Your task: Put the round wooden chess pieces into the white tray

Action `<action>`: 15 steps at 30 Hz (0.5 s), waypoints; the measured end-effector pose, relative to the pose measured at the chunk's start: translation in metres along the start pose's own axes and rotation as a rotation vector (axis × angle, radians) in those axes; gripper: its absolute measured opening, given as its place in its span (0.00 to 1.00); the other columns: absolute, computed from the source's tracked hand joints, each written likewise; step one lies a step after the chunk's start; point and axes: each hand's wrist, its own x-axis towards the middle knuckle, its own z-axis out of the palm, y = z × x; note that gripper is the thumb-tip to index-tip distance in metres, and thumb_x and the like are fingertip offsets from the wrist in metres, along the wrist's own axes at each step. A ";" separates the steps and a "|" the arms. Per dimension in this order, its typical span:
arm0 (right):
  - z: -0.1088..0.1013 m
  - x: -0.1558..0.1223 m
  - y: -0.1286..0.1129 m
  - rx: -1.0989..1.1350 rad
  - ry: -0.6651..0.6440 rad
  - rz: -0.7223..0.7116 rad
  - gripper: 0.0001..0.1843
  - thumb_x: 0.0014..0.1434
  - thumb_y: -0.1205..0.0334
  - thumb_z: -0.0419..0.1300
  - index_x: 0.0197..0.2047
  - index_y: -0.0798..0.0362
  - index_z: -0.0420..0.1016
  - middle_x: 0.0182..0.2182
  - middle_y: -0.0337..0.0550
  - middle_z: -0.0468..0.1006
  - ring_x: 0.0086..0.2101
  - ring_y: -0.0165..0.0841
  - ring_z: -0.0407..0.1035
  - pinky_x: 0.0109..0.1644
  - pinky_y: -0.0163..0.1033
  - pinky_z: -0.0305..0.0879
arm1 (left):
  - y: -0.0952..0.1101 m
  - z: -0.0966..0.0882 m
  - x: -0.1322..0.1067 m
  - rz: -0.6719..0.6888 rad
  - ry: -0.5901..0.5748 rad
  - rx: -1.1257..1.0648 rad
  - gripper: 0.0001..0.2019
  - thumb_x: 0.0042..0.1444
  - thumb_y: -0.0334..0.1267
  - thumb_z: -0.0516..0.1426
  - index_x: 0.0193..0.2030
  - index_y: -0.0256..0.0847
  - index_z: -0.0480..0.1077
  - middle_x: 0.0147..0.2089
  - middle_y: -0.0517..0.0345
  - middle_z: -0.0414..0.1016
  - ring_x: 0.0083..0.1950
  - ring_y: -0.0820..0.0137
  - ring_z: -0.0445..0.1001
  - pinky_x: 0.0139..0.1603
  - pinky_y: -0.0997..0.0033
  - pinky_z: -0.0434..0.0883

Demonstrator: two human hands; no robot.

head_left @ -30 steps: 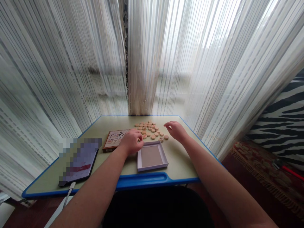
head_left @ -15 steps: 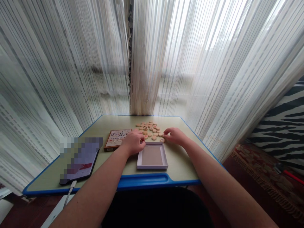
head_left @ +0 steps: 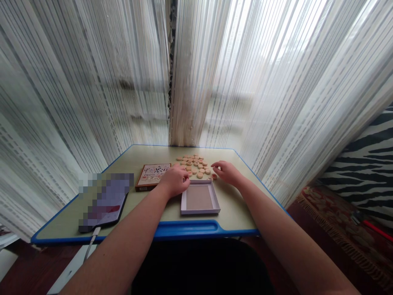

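My left hand (head_left: 175,180) is curled closed at the far left corner of an open, shallow box tray (head_left: 200,211). Its fingertips are beside a round wooden Chinese chess piece (head_left: 189,173); whatever they grip is hidden. With fingers apart, my right hand (head_left: 226,172) hovers just right of another chess piece (head_left: 214,177) with a reddish mark, near the tray's far right corner. More chess pieces (head_left: 199,175) lie loosely grouped beyond the tray, some with characters facing up. Partly behind my left hand lies the printed Chinese chess box lid (head_left: 150,175).
A tablet-like device (head_left: 106,205), partly pixelated, rests on the table's left side with a white cable (head_left: 92,241) plugged in. Blue edging with a molded groove (head_left: 187,229) borders the table (head_left: 239,221). Striped curtains (head_left: 190,82) hang behind it.
My right hand's fingers have opened and drawn slightly away, and a reddish-marked chess piece now shows below them. The tray has shifted a little right. My left hand stays closed at its corner.
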 end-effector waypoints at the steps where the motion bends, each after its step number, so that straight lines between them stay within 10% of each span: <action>1: 0.000 0.000 0.000 0.014 0.006 -0.028 0.14 0.57 0.65 0.54 0.42 0.53 0.78 0.38 0.46 0.78 0.37 0.33 0.69 0.45 0.37 0.63 | 0.000 0.000 0.000 -0.001 -0.001 -0.005 0.08 0.48 0.34 0.52 0.23 0.41 0.72 0.31 0.54 0.74 0.39 0.65 0.69 0.42 0.66 0.67; 10: 0.003 0.000 -0.001 0.006 -0.074 -0.078 0.11 0.55 0.66 0.56 0.38 0.51 0.80 0.39 0.46 0.76 0.37 0.33 0.68 0.47 0.39 0.62 | 0.002 -0.002 0.000 -0.019 0.007 0.011 0.10 0.48 0.36 0.52 0.22 0.41 0.72 0.30 0.54 0.75 0.38 0.65 0.69 0.42 0.65 0.67; 15: 0.003 0.000 -0.003 -0.011 -0.060 -0.069 0.09 0.54 0.64 0.58 0.35 0.52 0.80 0.37 0.45 0.77 0.35 0.32 0.67 0.45 0.37 0.62 | -0.002 -0.006 0.002 -0.270 0.187 0.218 0.13 0.51 0.38 0.50 0.26 0.40 0.75 0.34 0.49 0.76 0.40 0.60 0.68 0.42 0.61 0.64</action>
